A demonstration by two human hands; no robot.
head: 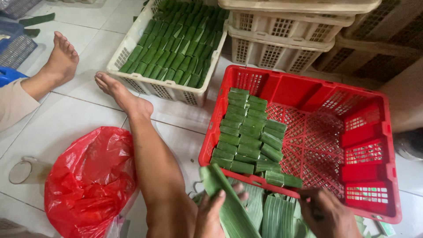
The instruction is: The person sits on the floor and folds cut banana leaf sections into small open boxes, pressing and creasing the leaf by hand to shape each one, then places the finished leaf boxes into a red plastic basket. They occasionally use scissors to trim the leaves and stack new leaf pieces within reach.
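Note:
My left hand grips a long green banana leaf strip that points up and left at the bottom centre. My right hand rests fingers-down on a pile of flat green leaf strips just below the near rim of a red plastic crate; whether it pinches a strip is unclear. Inside the crate's left side lie rows of small green leaf-wrapped parcels. My bare leg stretches up-left beside the crate.
A cream crate full of green wrapped parcels sits at the back. Stacked cream crates stand to its right. A red plastic bag lies at left. Another person's foot rests on the white tiled floor.

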